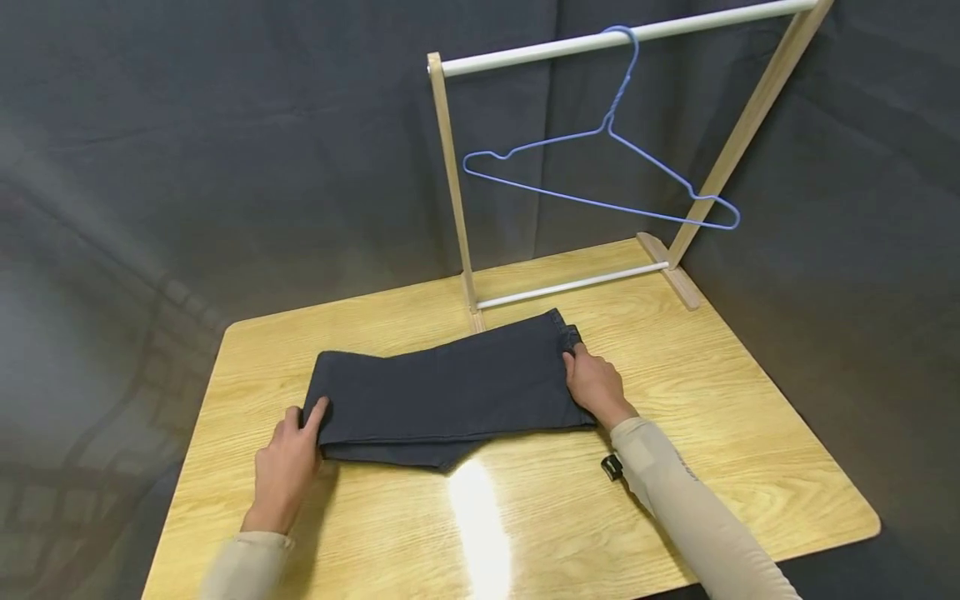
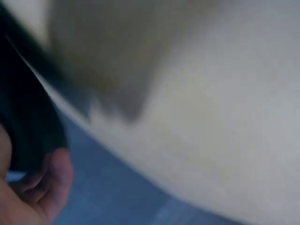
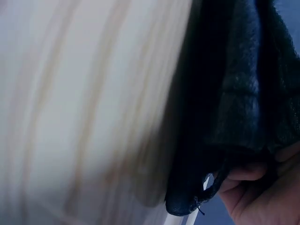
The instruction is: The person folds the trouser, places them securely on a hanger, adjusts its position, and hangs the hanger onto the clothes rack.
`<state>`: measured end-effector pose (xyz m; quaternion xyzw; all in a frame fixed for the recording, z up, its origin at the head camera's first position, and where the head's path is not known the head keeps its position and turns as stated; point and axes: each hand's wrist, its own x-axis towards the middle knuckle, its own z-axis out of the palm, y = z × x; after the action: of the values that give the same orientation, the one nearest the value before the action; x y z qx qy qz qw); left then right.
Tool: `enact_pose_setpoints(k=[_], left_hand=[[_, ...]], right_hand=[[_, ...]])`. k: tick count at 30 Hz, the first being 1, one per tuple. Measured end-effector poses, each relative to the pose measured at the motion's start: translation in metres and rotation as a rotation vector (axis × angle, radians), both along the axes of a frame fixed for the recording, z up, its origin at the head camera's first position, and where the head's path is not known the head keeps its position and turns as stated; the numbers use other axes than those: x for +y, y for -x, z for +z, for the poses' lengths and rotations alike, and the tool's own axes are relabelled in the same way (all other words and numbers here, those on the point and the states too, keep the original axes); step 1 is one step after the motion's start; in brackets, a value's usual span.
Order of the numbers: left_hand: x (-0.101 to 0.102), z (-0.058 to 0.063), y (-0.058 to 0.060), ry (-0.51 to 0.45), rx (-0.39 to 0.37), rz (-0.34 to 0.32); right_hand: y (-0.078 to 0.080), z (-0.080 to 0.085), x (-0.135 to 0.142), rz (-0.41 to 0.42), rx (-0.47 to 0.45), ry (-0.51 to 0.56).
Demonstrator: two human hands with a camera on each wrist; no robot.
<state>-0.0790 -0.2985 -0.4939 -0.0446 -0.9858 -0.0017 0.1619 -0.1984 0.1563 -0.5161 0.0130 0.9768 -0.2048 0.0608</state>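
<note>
Trousers (image 1: 450,383), gripped at opposite ends by left hand (image 1: 283,462) and right hand (image 1: 597,384), seem mid-fold, probably needing squaring next.

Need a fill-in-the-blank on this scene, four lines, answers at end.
Counting left hand and right hand, the number gripping the dark cloth is ____.
The hand nearer the rack is the ____ one.
The hanger on the rack is coloured ____.
The rack's two bars are coloured ____.
Missing words: two; right; blue; white.
</note>
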Motion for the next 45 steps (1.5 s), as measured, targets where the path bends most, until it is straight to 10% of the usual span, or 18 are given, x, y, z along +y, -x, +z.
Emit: enact_pose_setpoints(k=[6, 16, 21, 25, 30, 36, 45], left_hand=[[-0.005, -0.024, -0.005, -0.015, -0.224, 0.012], [0.006, -0.029, 0.000, 0.011, -0.120, -0.075], [0.006, -0.028, 0.004, -0.002, -0.165, -0.129], [-0.001, -0.019, 0.007, -0.250, -0.403, -0.103], [-0.009, -0.001, 0.018, -0.791, -0.652, 0.112], [-0.010, -0.008, 0.030, -1.113, -0.714, 0.339], [-0.005, -0.015, 0.041, -1.302, -0.637, 0.359]], right_hand=[[-0.002, 0.000, 0.003, -0.012, 0.015, 0.047], [-0.006, 0.008, 0.025, -0.063, 0.105, 0.251], [0.000, 0.001, 0.035, -0.063, -0.008, 0.207], [0.003, 0.002, 0.039, -0.035, -0.139, 0.242], [0.009, 0.011, 0.044, 0.019, -0.308, 0.365], [0.010, 0.013, 0.042, 0.025, -0.403, 0.494], [0.012, 0.013, 0.038, 0.118, -0.490, 0.744]])
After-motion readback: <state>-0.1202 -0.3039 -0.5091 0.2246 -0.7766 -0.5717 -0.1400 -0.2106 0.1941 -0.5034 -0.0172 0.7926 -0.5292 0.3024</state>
